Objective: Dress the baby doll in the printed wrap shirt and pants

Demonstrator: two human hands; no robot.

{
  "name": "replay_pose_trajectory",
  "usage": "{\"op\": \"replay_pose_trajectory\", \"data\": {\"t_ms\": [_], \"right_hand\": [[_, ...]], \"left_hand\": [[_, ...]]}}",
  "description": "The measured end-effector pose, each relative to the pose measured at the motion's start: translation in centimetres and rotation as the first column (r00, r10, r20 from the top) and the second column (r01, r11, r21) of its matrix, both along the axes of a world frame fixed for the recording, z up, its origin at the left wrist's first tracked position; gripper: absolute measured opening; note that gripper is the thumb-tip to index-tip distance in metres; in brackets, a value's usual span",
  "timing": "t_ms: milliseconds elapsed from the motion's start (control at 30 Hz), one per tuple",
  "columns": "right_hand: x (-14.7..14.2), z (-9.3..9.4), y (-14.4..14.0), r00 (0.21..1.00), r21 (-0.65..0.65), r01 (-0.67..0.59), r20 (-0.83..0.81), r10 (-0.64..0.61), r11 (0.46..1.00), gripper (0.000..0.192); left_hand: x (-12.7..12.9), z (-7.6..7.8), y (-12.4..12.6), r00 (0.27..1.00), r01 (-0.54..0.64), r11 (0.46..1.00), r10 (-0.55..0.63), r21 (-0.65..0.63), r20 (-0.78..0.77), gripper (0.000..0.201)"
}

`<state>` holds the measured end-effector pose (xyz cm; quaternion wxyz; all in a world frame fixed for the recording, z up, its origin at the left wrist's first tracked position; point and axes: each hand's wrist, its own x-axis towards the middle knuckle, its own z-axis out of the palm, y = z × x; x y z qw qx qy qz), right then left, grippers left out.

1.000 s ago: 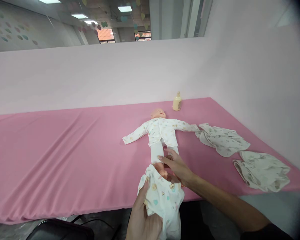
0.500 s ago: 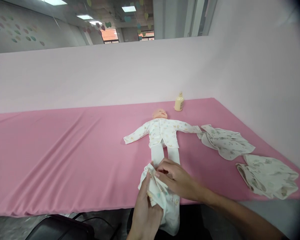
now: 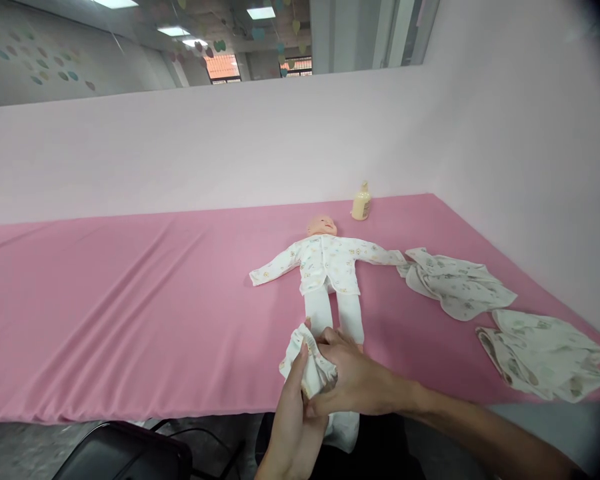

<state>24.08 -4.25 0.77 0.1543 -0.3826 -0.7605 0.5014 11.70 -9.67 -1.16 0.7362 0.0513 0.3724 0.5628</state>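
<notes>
White printed baby pants (image 3: 319, 375) are bunched up between my two hands, at the front edge of the pink-covered table. My left hand (image 3: 296, 417) grips them from the left, thumb on top of the gathered cloth. From the right, my right hand (image 3: 357, 381) closes on the same bundle; part of the pants hangs below it. Just beyond my hands a baby doll (image 3: 322, 226) lies on its back, head away from me. It wears a white printed shirt (image 3: 329, 267), arms spread out. Its white legs (image 3: 319, 308) point toward me, the lower ends partly hidden by my hands.
A pale yellow pump bottle (image 3: 361, 203) stands behind the doll's head. Two crumpled printed cloths, one farther (image 3: 463, 283) and one nearer (image 3: 550, 353), lie on the right of the pink sheet (image 3: 130, 320). A black chair (image 3: 123, 453) is below left.
My right hand has moved down over the pants, and the cloth is gathered into a tighter bunch. Less of the pants hangs below my hands. The doll has not moved.
</notes>
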Motion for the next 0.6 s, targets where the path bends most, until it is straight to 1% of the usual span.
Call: {"op": "replay_pose_trajectory", "data": {"t_ms": [100, 200, 300, 433, 467, 500, 600], "right_hand": [[-0.2, -0.2, -0.4, 0.999, 0.053, 0.03, 0.02, -0.031, 0.998, 0.027], [-0.5, -0.4, -1.0, 0.997, 0.083, 0.073, -0.031, -0.071, 0.994, 0.024], [-0.7, -0.8, -2.0, 0.983, 0.091, 0.164, -0.096, -0.155, 0.982, 0.03], [-0.8, -1.7, -3.2, 0.954, 0.135, 0.273, -0.164, -0.25, 0.952, 0.054], [-0.8, -1.9, -3.3, 0.947, 0.145, 0.293, -0.176, -0.267, 0.945, 0.056], [-0.7, -2.1, -3.4, 0.941, 0.15, 0.312, -0.184, -0.284, 0.938, 0.053], [-0.3, -2.1, -3.1, 0.934, 0.138, 0.342, -0.159, -0.32, 0.929, 0.036]], "left_hand": [[0.0, -0.2, 0.0, 0.999, 0.027, 0.999, -0.028, 0.028, 0.027, 0.052], [-0.2, -0.2, -0.1, 0.999, 0.043, 0.998, -0.044, 0.036, 0.033, 0.052], [-0.3, -0.1, -0.4, 0.999, 0.039, 0.999, -0.039, 0.017, -0.004, 0.052], [0.0, -0.2, -0.9, 0.995, 0.027, 0.998, -0.032, -0.053, -0.096, 0.051], [0.1, -0.4, -1.0, 0.992, 0.026, 0.997, -0.034, -0.068, -0.12, 0.051], [0.3, -0.5, -1.1, 0.989, 0.03, 0.996, -0.041, -0.079, -0.14, 0.051], [0.7, -0.8, -1.1, 0.984, 0.058, 0.995, -0.071, -0.086, -0.162, 0.051]]}}
